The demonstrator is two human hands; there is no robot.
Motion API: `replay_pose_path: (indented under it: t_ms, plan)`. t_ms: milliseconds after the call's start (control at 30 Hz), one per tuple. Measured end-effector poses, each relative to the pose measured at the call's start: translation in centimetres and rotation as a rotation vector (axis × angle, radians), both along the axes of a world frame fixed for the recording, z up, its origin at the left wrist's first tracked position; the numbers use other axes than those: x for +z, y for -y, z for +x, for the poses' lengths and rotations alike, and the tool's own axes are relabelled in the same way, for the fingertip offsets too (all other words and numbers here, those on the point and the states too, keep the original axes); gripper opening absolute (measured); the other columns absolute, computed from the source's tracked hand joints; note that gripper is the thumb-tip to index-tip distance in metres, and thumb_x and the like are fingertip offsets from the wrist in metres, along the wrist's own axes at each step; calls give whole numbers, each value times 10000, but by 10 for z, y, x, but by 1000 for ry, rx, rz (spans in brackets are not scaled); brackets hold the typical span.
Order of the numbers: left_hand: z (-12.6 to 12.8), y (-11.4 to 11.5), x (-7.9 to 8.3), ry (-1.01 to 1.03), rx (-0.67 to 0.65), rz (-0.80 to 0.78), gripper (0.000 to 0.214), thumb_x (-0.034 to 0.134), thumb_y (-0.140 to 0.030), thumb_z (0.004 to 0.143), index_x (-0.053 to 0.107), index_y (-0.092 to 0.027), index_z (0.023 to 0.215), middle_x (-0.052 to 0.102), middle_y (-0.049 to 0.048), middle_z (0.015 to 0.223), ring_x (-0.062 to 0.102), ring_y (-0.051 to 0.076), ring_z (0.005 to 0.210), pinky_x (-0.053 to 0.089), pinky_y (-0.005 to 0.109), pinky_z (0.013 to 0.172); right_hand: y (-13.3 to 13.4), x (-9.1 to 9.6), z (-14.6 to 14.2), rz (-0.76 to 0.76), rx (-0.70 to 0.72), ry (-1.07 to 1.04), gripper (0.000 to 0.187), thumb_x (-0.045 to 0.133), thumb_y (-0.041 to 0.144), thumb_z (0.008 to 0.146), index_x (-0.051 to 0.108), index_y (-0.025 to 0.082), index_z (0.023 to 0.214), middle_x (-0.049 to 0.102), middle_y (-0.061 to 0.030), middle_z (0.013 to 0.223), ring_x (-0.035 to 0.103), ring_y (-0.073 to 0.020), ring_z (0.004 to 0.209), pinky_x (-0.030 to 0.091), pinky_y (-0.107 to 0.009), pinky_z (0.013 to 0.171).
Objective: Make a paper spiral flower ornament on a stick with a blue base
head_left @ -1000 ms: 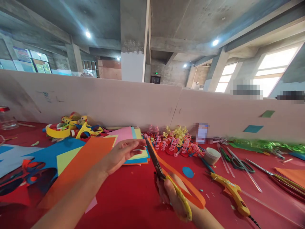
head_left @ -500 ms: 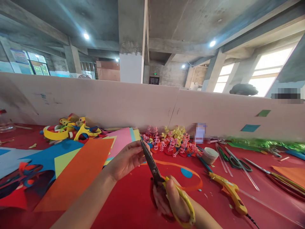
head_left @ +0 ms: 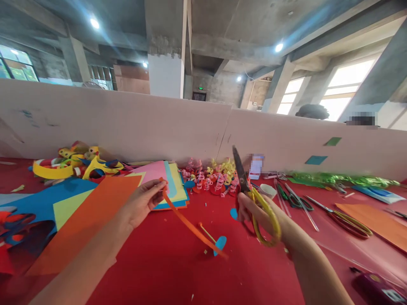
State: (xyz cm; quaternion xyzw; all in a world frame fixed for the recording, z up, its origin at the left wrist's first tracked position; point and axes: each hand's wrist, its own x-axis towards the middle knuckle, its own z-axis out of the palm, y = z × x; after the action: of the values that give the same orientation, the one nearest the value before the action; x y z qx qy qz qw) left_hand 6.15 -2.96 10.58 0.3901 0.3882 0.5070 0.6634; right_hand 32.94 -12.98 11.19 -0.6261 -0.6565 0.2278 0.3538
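In the head view, my left hand (head_left: 148, 201) is closed, pinching one end of a narrow orange paper strip (head_left: 187, 222). The strip hangs down to the right, its lower end by a blue paper disc (head_left: 220, 245) with a thin yellowish piece beside it. My right hand (head_left: 254, 212) grips scissors (head_left: 243, 176) with yellow handles, blades together and pointing up, apart from the strip. Another blue paper disc (head_left: 234, 214) lies just left of that hand.
Coloured paper sheets (head_left: 92, 212) lie at left. Curled paper pieces (head_left: 219, 180) stand along the white partition (head_left: 127, 127). A white cup (head_left: 268, 191), green-handled scissors (head_left: 291, 197), yellow-handled scissors (head_left: 346, 220) and a dark purple tool (head_left: 377, 284) are at right.
The scissors have moved right and up, away from my left hand. My left hand has moved left with the strip, which now hangs straighter instead of looping right. The view has shifted.
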Motion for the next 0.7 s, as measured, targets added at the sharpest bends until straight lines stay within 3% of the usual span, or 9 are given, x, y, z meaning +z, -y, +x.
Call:
replay_pose_path:
  t_ms: [100, 200, 333, 433, 500, 600, 700]
  plan:
    - [-5, 3, -1, -46, 5, -23, 76, 745, -127, 656, 702, -146, 716, 666, -22, 618, 574, 41, 480, 483, 101, 453, -13, -12, 29, -120, -153, 491, 347, 429, 451, 858, 554, 158, 719, 658, -101, 728, 616, -205, 675, 426, -292, 612]
    - [-2, 14, 4, -57, -123, -64, 62, 728, -138, 674, 705, -135, 731, 638, -16, 571, 511, 24, 402, 421, 89, 373, -29, -38, 38, -345, -151, 710, 275, 449, 321, 861, 628, 128, 781, 682, -152, 873, 637, -244, 801, 404, -293, 629]
    - [7, 36, 17, -35, -451, -103, 79, 719, -210, 680, 687, -137, 685, 582, -24, 489, 386, -10, 294, 320, 84, 298, -43, -66, 27, -417, -142, 720, 258, 542, 348, 807, 669, 131, 748, 695, -148, 826, 650, -258, 777, 384, -276, 577]
    - [11, 48, 25, 8, -586, -76, 125, 721, -265, 675, 673, -150, 665, 582, -28, 498, 370, -27, 267, 301, 72, 289, -44, -70, 22, -414, -160, 716, 250, 604, 362, 761, 674, 126, 716, 690, -144, 762, 651, -260, 720, 366, -267, 536]
    - [12, 54, 30, 61, -618, -29, 119, 700, -272, 692, 671, -157, 687, 581, -37, 519, 364, -30, 248, 289, 73, 274, -41, -64, 22, -377, -181, 711, 213, 624, 323, 745, 674, 117, 730, 685, -141, 768, 646, -253, 728, 360, -261, 543]
    - [13, 60, 41, 142, -590, 52, 94, 644, -280, 748, 668, -189, 752, 571, -66, 544, 349, -25, 221, 270, 84, 244, -37, -52, 19, -274, -193, 670, 232, 521, 284, 824, 669, 106, 811, 678, -133, 828, 632, -227, 794, 357, -253, 581]
    - [19, 63, 55, 207, -509, 177, 61, 657, -264, 743, 667, -205, 734, 548, -93, 517, 352, -27, 224, 258, 74, 237, -36, -46, 5, -203, -33, 501, 287, 457, 330, 871, 663, 143, 798, 680, -64, 762, 619, -162, 716, 356, -223, 566]
